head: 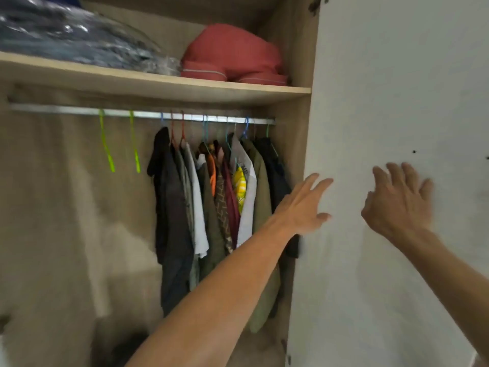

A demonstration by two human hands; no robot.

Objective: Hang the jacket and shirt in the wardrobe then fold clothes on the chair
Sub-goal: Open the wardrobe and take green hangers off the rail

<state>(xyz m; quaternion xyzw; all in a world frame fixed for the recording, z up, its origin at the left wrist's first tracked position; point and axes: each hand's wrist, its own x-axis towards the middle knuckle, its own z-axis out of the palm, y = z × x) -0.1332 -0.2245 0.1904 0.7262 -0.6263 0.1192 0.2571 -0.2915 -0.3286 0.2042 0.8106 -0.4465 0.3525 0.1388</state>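
Wardrobe: two empty green hangers, two open hands

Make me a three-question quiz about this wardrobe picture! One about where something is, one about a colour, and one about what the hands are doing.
1. Where is the folded red cloth bundle?
A. on the wooden top shelf
B. hanging from the rail
C. on the wardrobe floor

2. What colour are the two bare plastic hangers left of the hanging clothes?
A. blue
B. bright green
C. white

3. How are the left hand and right hand?
A. both gripping a jacket
B. both in fists
C. both open, holding nothing

Answers: 1 A, it lies on the wooden top shelf above the metal rail. 2 B, both bare hangers are bright green. 3 C, the fingers are spread by the white wardrobe door.
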